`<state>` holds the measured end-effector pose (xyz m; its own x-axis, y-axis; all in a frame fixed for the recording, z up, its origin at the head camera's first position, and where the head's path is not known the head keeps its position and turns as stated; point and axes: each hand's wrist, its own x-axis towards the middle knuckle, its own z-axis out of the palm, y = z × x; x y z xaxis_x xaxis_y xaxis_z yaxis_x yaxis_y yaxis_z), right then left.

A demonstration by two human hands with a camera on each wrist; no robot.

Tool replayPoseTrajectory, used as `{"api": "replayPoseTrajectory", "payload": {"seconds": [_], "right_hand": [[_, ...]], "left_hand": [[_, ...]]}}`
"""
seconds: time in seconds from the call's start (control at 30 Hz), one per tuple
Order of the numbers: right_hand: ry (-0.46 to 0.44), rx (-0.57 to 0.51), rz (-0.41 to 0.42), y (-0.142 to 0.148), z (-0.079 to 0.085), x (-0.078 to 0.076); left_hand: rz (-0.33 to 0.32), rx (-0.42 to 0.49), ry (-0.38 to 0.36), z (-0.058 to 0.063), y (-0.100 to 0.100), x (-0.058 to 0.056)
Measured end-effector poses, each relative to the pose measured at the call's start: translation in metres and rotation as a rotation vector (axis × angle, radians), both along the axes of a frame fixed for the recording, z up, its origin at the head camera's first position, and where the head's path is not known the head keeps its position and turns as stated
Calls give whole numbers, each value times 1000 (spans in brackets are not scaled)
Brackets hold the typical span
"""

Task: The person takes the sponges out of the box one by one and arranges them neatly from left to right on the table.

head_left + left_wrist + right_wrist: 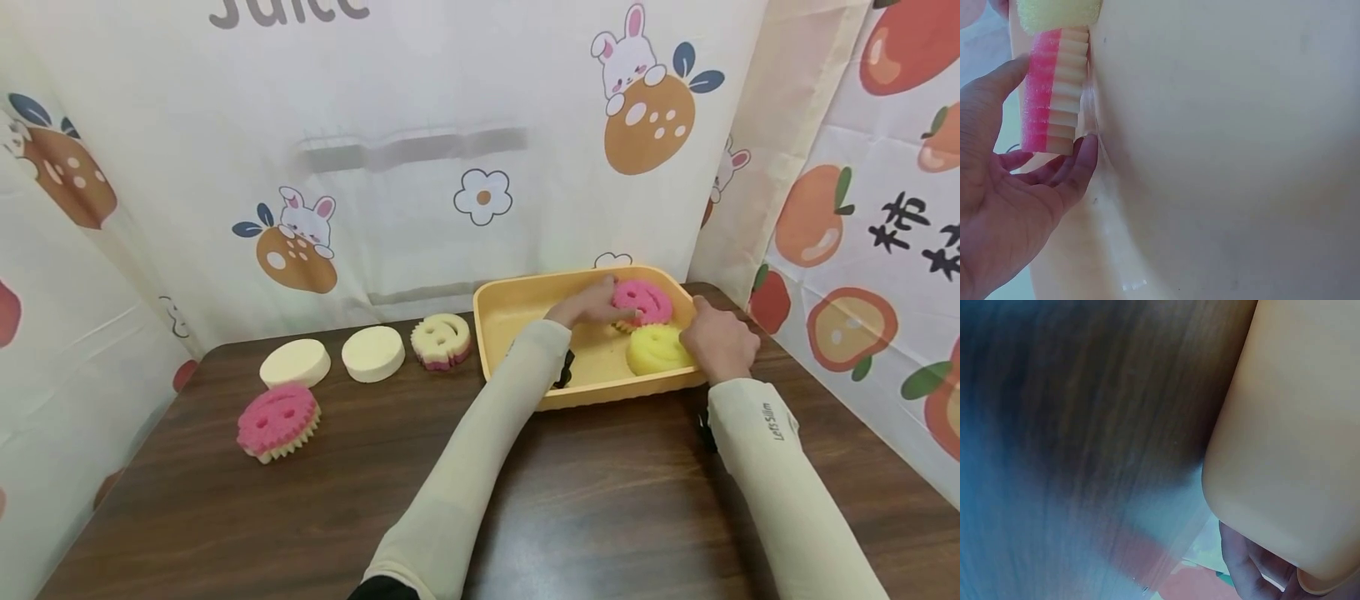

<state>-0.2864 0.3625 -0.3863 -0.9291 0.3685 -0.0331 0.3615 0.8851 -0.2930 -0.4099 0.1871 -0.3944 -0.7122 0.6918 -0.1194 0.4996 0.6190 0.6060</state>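
My left hand [592, 304] reaches into the yellow plastic tray [517, 312] and holds a round smiley sponge [647, 302], pink on one side and cream on the other. In the left wrist view, the thumb [1007, 78] rests against the pink side of the sponge [1041, 94] while curled fingers [1082, 165] sit at its cream, scalloped edge. A yellow smiley sponge [654, 350] lies beside it in the tray. My right hand [722, 337] grips the tray's right rim; in the right wrist view its fingers [1241, 562] show against the outer wall.
Left of the tray stand a cream smiley sponge [441, 340] with a pink underside and two plain cream discs [372, 353]. A pink smiley sponge [277, 421] lies nearer on the brown table [375, 500]. Printed curtains [420, 242] close in the back and sides.
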Motion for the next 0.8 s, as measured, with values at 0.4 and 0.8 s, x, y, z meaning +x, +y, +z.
{"api": "replayPoseTrajectory", "payload": {"seconds": [0.4,0.8], "right_hand": [[12,1,-5,5,2,0],[27,1,11,0,-1,-1]], "left_hand": [[79,39,-5,3,5,1],[131,76,-35,2,1,2]]}}
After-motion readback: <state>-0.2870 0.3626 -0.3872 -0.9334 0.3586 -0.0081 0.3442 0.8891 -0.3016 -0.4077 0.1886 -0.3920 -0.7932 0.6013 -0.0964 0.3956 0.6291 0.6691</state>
